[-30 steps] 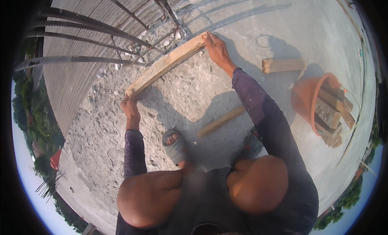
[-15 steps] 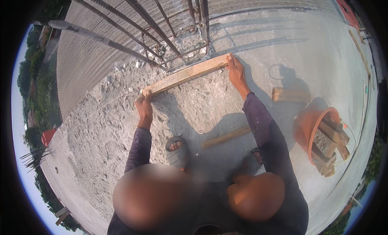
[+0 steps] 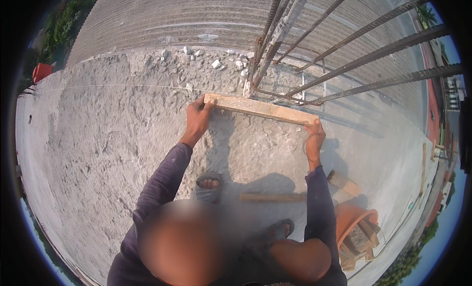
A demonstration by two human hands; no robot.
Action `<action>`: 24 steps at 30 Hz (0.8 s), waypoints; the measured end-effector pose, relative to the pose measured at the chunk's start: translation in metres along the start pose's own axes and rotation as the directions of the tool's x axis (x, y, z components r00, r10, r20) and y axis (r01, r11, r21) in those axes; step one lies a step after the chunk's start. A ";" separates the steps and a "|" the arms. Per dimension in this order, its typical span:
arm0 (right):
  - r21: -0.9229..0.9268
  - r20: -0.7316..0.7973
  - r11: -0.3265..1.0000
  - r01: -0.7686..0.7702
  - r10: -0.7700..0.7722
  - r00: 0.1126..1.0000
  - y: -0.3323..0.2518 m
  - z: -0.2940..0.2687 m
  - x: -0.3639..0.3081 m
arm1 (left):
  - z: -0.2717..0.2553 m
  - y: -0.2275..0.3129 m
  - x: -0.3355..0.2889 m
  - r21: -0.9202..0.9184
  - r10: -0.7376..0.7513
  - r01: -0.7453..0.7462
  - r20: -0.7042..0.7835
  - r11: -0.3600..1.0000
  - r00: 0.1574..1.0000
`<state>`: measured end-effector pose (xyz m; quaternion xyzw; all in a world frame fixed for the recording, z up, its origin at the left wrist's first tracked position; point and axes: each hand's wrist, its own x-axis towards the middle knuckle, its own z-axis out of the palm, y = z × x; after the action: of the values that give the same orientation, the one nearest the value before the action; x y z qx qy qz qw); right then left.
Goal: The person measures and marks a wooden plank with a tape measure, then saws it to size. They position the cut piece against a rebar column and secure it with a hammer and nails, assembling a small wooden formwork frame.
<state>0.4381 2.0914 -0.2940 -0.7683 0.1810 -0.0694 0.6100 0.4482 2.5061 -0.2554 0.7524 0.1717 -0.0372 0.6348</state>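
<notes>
Both my hands hold a short, pale wooden batten (image 3: 260,109) by its ends, slanting slightly down to the right. My left hand (image 3: 198,121) grips the left end, thumb on the near face. At the right end, my right hand (image 3: 314,141) pinches the wood between thumb and fingers. Just beyond the batten, upright rusty rebar (image 3: 368,63) rises from the rough concrete, with tie bars around its base. A thin pale string (image 3: 123,85) runs from the left toward the rebar, close to the batten. Whether the batten touches the rebar I cannot tell.
Near my feet lies another wooden strip (image 3: 273,198). A wood block (image 3: 344,183) rests to the right, above an orange bucket (image 3: 344,219) holding wood offcuts. White rubble (image 3: 216,64) lines the slab edge before a corrugated roof (image 3: 172,28).
My view has turned, so the rebar now stands at the upper right and the bucket lower down. The batten's slant has reversed in the picture; both hands still grip its ends.
</notes>
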 end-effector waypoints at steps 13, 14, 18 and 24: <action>-0.063 -0.150 0.996 -0.061 0.051 0.987 0.048 -0.008 0.017 | -0.001 -0.002 0.004 0.071 0.035 -0.032 -0.037 0.997 0.999; -0.069 -0.124 0.998 -0.007 -0.002 0.992 0.047 -0.008 0.017 | 0.000 -0.004 0.004 0.067 0.031 -0.028 -0.046 0.997 0.998; -0.021 -0.065 0.999 0.029 -0.030 0.997 0.031 -0.005 0.012 | 0.002 -0.018 0.005 0.076 0.039 -0.035 -0.044 0.996 0.998; 0.055 -0.006 0.995 0.078 -0.078 0.997 0.002 0.003 0.005 | 0.004 -0.027 0.007 0.041 0.037 -0.035 -0.029 0.999 0.999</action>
<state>0.4430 2.0920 -0.2975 -0.7574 0.1500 -0.0996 0.6277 0.4473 2.5068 -0.2831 0.7687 0.1668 -0.0180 0.6172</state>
